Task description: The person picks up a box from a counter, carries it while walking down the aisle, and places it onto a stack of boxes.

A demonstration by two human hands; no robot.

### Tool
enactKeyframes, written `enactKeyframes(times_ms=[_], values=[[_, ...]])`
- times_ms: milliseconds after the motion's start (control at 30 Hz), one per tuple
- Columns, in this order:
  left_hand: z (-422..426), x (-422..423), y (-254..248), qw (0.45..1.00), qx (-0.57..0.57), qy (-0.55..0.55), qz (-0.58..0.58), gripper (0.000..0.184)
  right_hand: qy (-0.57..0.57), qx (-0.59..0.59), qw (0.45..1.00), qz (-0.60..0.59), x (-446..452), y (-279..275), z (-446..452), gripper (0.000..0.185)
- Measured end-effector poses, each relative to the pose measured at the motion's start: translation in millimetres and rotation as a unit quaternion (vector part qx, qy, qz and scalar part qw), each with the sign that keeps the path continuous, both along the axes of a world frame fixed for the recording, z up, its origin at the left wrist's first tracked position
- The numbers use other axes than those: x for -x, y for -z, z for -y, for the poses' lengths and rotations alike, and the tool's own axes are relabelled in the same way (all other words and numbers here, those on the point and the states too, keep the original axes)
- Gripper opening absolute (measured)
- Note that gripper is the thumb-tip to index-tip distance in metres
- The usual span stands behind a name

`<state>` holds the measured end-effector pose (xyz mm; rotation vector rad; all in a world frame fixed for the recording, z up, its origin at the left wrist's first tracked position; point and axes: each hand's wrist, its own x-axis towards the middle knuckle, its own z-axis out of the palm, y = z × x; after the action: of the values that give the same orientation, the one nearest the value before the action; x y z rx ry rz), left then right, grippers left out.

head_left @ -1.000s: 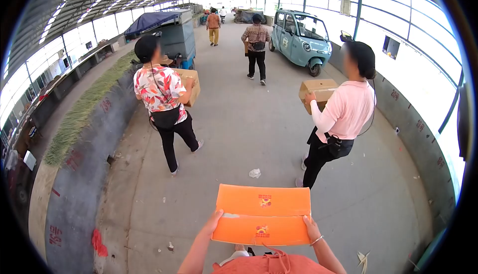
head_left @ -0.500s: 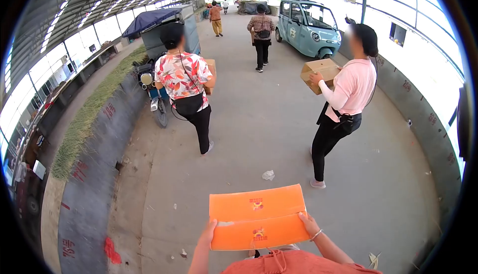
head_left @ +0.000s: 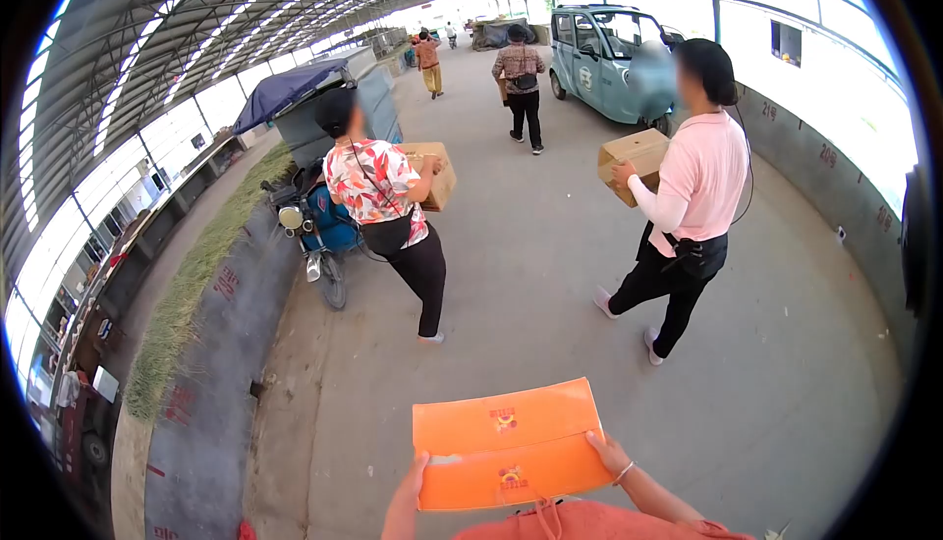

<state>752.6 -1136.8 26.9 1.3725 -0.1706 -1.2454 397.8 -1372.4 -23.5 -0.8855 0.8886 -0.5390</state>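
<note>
An orange cardboard box [head_left: 506, 433] with two small printed logos is held level in front of my body. My left hand [head_left: 411, 479] grips its left side, the fingers hidden beneath. At the right end my right hand [head_left: 611, 455], with a light bracelet at the wrist, has its thumb over the top edge. Ahead on the left, a person in a floral shirt [head_left: 371, 179] carries a brown cardboard box [head_left: 438, 175]. To the right, a person in a pink shirt [head_left: 709, 169] carries another brown carton [head_left: 640, 153].
A blue-grey three-wheeled vehicle [head_left: 601, 64] stands ahead on the right. Another cargo tricycle [head_left: 326, 236] is parked at the left beside a low numbered wall [head_left: 216, 344]. Farther off walks a person in a patterned top [head_left: 519, 67]. A concrete floor [head_left: 511, 275] runs down the hall.
The person in the floral shirt and the person in pink have taken a step. The scrap on the floor has gone from view. Both my hands still hold the orange box.
</note>
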Motion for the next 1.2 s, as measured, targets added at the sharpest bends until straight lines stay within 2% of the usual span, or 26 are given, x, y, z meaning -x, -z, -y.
enactKeyframes(times_ms=[67,167,267,633,800,1033,1200], values=[[36.7,-12.7,-3.2,0.999,0.026,0.008,-0.019,0.057,0.003,0.012,1.0,0.004,-7.8,-1.4,38.5,0.05],[87.3,-14.1,-20.9,0.999,0.034,0.009,0.018,0.055,0.01,0.001,1.0,0.013,-22.1,-9.8,85.6,0.048],[122.3,-38.7,15.4,0.998,0.054,-0.001,0.015,0.054,0.007,-0.011,1.0,0.023,-31.2,-19.9,128.5,0.047],[281.7,-111.2,-8.3,1.0,0.013,-0.008,-0.014,0.052,0.042,-0.01,0.999,-0.025,-112.4,-9.0,267.4,0.047],[380.8,-204.7,9.3,0.999,0.019,0.025,-0.027,0.053,0.051,0.031,0.997,-0.044,-186.6,-4.7,354.8,0.049],[501.8,-320.4,-18.5,0.996,0.058,0.062,-0.016,0.058,0.079,0.049,0.996,0.0,-292.5,-44.4,444.9,0.051],[571.6,-372.9,-26.8,0.994,0.071,0.084,0.007,0.06,0.071,0.101,0.991,-0.052,-337.4,-51.4,500.9,0.054]])
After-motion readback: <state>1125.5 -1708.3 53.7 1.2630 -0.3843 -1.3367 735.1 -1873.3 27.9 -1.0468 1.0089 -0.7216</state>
